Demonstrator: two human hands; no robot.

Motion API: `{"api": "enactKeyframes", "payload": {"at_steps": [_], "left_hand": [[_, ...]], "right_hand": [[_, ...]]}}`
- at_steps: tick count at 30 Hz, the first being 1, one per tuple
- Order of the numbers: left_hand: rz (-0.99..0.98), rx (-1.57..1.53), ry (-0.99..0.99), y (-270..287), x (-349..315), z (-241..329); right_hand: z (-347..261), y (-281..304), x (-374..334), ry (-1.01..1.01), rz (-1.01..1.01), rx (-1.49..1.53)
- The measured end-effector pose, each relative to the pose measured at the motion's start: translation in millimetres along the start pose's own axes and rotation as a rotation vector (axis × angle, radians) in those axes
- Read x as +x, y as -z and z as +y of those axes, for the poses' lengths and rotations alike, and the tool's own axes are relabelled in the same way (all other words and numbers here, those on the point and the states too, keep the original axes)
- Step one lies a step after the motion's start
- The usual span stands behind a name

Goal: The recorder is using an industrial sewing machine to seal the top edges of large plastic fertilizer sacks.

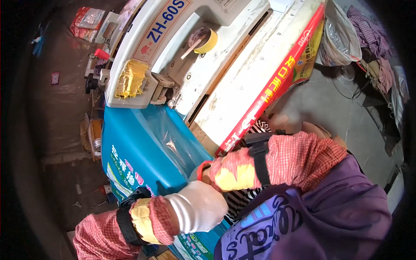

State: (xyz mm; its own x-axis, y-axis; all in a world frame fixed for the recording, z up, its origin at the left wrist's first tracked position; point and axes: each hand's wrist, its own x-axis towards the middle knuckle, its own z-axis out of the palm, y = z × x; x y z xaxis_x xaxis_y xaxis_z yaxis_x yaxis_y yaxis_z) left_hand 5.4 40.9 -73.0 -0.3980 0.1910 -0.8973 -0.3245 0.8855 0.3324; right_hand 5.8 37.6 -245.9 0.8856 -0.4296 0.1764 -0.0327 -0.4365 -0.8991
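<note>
A large blue printed plastic bag (134, 147) with a clear film layer hangs from the head of a white sewing machine (143, 65) toward my lap. My left hand (201, 208), in a white knit glove, is closed and rounded over the bag's near part; its fingertips are turned away and hidden. Just beyond it is my right hand (196, 173), in a pale glove with a red edge at the wrist. Most of that hand lies behind the left one, so its fingers do not show. The bag comes out again below my left wrist.
On the machine bed sits a yellow tape roll (209, 42) with a pale stick in it. A red printed strip (268, 86) runs along the white table's edge. Back right stands a white sack (340, 39) beside heaped cloth (368, 32). Small packets (88, 24) lie at far left.
</note>
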Motion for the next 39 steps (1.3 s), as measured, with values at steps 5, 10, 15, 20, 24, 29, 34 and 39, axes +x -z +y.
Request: {"api": "enactKeyframes", "payload": {"at_steps": [5,10,15,20,24,29,34,39], "left_hand": [[0.131,-0.081,0.101,-6,-17,1],[0.236,-0.011,0.093,-26,-14,3],[0.088,0.022,0.094,-10,-11,9],[0.117,0.105,0.193,-2,3,-15],[-0.022,0.189,0.604,20,-35,-33],[-0.179,0.323,0.726,17,-106,-27],[0.041,0.335,0.243,-15,-30,18],[0.057,0.194,0.543,29,-28,-28]], "right_hand": [[-20,93,-6,0.216,0.848,-0.189],[-39,129,-3,-0.67,0.383,-0.218],[2,76,44,-0.699,0.496,-0.674],[51,47,81,-0.803,0.964,-0.873],[44,36,88,-0.904,0.918,-1.003],[34,43,86,-0.88,0.752,-0.917],[84,43,116,-0.789,0.875,-0.978],[113,30,144,-0.668,0.953,-1.166]]}}
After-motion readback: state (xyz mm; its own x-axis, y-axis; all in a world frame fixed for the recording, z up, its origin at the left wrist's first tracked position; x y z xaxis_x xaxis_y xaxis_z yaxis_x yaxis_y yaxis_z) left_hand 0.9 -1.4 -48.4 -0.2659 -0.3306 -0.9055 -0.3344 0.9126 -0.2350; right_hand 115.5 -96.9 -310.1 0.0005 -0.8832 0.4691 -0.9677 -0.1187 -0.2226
